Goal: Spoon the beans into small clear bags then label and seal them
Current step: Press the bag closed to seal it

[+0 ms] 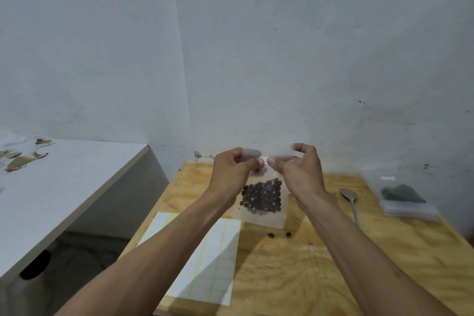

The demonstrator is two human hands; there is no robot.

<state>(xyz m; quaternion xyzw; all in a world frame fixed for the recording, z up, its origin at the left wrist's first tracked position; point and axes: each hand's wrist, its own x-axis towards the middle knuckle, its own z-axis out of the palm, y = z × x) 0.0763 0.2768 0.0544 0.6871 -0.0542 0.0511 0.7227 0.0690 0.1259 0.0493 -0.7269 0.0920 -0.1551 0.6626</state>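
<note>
I hold a small clear bag (261,215) up above the wooden table (320,264), with dark beans (262,196) gathered in its lower half. My left hand (234,170) and my right hand (297,170) pinch the bag's top edge between thumbs and fingers, thumbs almost meeting at a small white label (264,159). Two loose beans (279,234) lie on the table below the bag. A metal spoon (351,200) rests on the table to the right.
A sheet of white labels (220,264) lies at the table's left front. A stack of filled clear bags (402,195) sits at the right edge. A grey-white bench (64,187) with brown scraps (19,159) stands to the left, across a gap. The wall is close behind.
</note>
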